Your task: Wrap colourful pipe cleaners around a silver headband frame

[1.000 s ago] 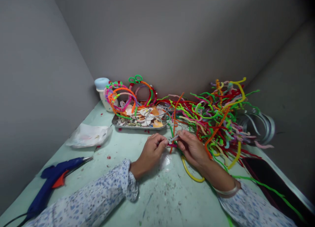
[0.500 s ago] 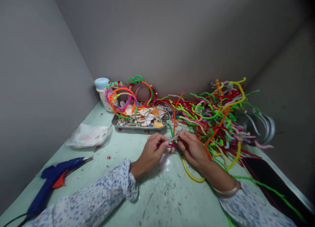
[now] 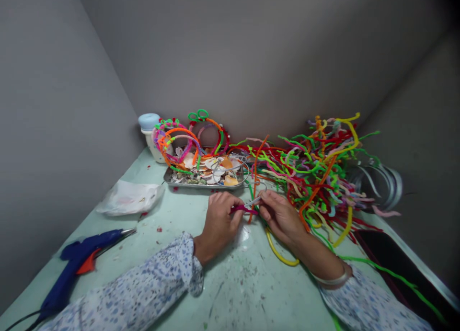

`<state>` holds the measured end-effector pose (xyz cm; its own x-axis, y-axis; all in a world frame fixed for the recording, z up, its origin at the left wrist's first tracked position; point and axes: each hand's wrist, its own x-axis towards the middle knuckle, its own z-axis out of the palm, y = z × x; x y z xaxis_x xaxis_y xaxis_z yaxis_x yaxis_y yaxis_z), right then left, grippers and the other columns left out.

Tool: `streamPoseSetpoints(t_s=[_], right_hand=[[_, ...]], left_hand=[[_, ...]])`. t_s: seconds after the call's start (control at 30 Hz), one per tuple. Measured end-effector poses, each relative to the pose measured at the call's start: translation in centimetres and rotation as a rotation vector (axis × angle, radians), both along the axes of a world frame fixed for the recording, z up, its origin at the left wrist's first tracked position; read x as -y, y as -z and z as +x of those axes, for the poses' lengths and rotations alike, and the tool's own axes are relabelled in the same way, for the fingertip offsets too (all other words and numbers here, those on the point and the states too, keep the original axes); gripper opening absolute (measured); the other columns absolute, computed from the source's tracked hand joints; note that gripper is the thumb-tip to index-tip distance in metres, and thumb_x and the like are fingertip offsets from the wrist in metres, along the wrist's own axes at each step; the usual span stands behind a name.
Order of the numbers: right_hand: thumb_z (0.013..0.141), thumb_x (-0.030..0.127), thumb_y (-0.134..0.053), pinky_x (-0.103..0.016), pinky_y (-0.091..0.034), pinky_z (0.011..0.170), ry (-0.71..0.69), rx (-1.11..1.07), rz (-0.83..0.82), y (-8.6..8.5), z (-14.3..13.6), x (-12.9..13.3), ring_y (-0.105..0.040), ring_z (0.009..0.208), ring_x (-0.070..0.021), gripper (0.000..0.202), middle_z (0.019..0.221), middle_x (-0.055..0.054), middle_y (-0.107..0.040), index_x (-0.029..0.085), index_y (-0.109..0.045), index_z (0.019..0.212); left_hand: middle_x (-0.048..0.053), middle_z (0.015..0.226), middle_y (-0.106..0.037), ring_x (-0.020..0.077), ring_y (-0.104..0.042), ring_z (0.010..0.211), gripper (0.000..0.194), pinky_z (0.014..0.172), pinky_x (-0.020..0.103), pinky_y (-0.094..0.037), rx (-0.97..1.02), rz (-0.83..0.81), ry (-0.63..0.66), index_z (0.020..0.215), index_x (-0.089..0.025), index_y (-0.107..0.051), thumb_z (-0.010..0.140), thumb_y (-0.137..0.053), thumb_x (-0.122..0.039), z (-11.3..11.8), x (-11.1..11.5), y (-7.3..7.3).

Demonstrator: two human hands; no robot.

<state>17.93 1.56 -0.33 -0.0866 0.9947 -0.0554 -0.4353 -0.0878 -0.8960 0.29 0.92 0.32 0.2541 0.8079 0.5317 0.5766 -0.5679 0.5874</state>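
Note:
My left hand (image 3: 219, 221) is closed, its thumb and fingers pinching a magenta pipe cleaner (image 3: 240, 208). Across from it, my right hand (image 3: 282, 216) grips a thin silver-grey band (image 3: 253, 201) between thumb and forefinger. The pipe cleaner runs from the left fingers to the band near the right fingertips; whether it is wound around the band there I cannot tell. An orange pipe cleaner (image 3: 255, 168) lies on the table just behind the fingers, and a yellow one (image 3: 278, 254) curves out below my right hand.
A metal tray (image 3: 194, 185) of shells stands behind my hands, with fuzzy headbands (image 3: 219, 134) on it. To the right spreads a tangled heap of pipe cleaners (image 3: 312, 163), beside silver hoops (image 3: 391, 187) and a dark phone-like slab (image 3: 388, 264). Leftward lie a glue gun (image 3: 82, 254), plastic bag (image 3: 129, 198) and lidded jar (image 3: 149, 122).
My left hand has turned and shifted slightly left, with its fingers curled more. More of the magenta pipe cleaner now shows between the hands. My right hand has stayed almost still.

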Motion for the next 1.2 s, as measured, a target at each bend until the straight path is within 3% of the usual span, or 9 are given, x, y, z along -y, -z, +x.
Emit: streamPoseSetpoints(t_s=[0.5, 0.9, 1.2], right_hand=[[0.076, 0.041, -0.073, -0.026, -0.019, 0.043, -0.002, 0.028, 0.000, -0.45, -0.14, 0.09, -0.033, 0.043, -0.0066, 0.027, 0.059, 0.004, -0.052, 0.020, -0.058, 0.068], [0.075, 0.041, -0.075, -0.024, -0.021, 0.043, -0.002, 0.000, 0.001, -0.33, -0.19, 0.12, -0.034, 0.044, -0.0057, 0.027, 0.063, 0.003, -0.055, 0.019, -0.061, 0.067], [0.074, 0.042, -0.077, -0.023, -0.022, 0.042, -0.022, 0.002, 0.003, -0.20, -0.17, 0.15, -0.034, 0.042, -0.0059, 0.030, 0.051, 0.006, -0.046, 0.019, -0.058, 0.067]], left_hand=[[0.002, 0.082, -0.065, 0.0193, -0.057, 0.082, 0.007, 0.081, 0.037, -0.040, 0.086, 0.064, 0.006, 0.083, -0.020, -0.061, 0.083, -0.065, -0.014, -0.01, 0.32, -0.26], [0.002, 0.081, -0.064, 0.0191, -0.057, 0.082, 0.004, 0.081, 0.036, -0.040, 0.120, -0.033, 0.027, 0.081, -0.020, -0.061, 0.084, -0.063, -0.018, -0.06, 0.50, -0.35], [0.000, 0.078, -0.061, 0.0184, -0.055, 0.080, 0.007, 0.080, 0.036, -0.039, 0.163, -0.117, 0.023, 0.077, -0.020, -0.060, 0.082, -0.064, -0.019, -0.03, 0.68, -0.50]])
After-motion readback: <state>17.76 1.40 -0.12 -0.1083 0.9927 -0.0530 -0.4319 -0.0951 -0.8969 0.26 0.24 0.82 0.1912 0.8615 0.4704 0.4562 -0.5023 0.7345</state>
